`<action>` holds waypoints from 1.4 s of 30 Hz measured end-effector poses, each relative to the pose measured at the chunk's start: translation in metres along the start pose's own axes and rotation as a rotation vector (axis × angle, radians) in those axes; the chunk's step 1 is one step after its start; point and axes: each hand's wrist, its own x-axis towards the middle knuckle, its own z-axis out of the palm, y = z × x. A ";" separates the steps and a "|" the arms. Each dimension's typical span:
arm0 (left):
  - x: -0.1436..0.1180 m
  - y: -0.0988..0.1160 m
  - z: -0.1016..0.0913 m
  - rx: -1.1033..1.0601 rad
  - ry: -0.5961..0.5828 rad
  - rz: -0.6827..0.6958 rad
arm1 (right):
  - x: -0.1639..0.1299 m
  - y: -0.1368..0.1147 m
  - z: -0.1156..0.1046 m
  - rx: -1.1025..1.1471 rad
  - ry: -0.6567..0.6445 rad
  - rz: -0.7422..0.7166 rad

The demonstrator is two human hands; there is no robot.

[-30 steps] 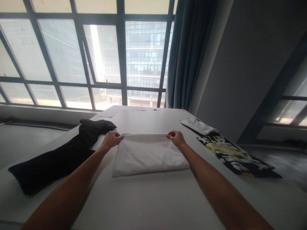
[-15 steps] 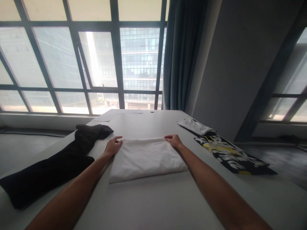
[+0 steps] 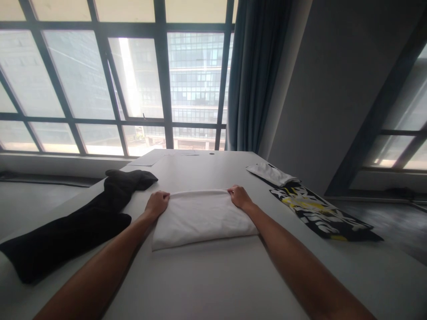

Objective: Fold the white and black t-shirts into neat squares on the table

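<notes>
Spreading across most of the view, the white table (image 3: 207, 275) carries everything here. On its left side lies a long black garment (image 3: 76, 226), running from the near left edge towards the window. To the right sits a black, white and yellow printed cloth (image 3: 320, 213), and beyond it a smaller folded white piece (image 3: 271, 174).

At the middle of the table lies the folded white cloth (image 3: 200, 218), a flat rectangle with its long axis running left to right across the person's front; its rounded folded edge faces away, towards the window.

Half a second ago the left hand lay with fingers spread loosely at the far left corner. Now the left hand (image 3: 157, 203) has curled shut on that corner, while the right hand (image 3: 238, 197) keeps its fingers clenched on the far right corner. Both far corners are thus gripped at once, which suggests the cloth is about to be lifted or folded.
</notes>
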 end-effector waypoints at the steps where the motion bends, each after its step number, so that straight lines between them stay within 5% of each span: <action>1: -0.002 0.003 -0.002 0.088 -0.004 0.023 | -0.001 -0.003 -0.003 -0.051 -0.025 0.012; 6: -0.022 0.040 0.000 0.199 0.070 0.307 | -0.006 -0.040 -0.015 -0.193 -0.052 -0.037; 9: -0.036 0.056 0.017 0.162 -0.186 0.468 | -0.012 -0.066 -0.004 -0.088 -0.244 -0.227; 13: -0.035 0.049 0.033 0.234 -0.421 0.372 | -0.015 -0.068 0.016 -0.037 -0.435 -0.215; 20: -0.018 0.023 0.017 0.325 -0.404 0.096 | -0.007 -0.014 0.008 -0.063 -0.387 0.129; 25: -0.020 0.022 0.004 0.359 -0.376 -0.040 | -0.015 -0.011 0.000 -0.122 -0.323 0.208; 29: -0.038 0.044 -0.001 0.336 -0.251 0.133 | -0.016 -0.027 0.000 -0.208 -0.139 0.035; 34: -0.076 0.078 0.002 0.178 -0.531 0.529 | -0.013 -0.035 0.007 -0.118 -0.391 -0.020; 42: -0.059 0.056 0.012 0.205 -0.536 0.450 | -0.022 -0.022 0.001 -0.183 -0.189 0.341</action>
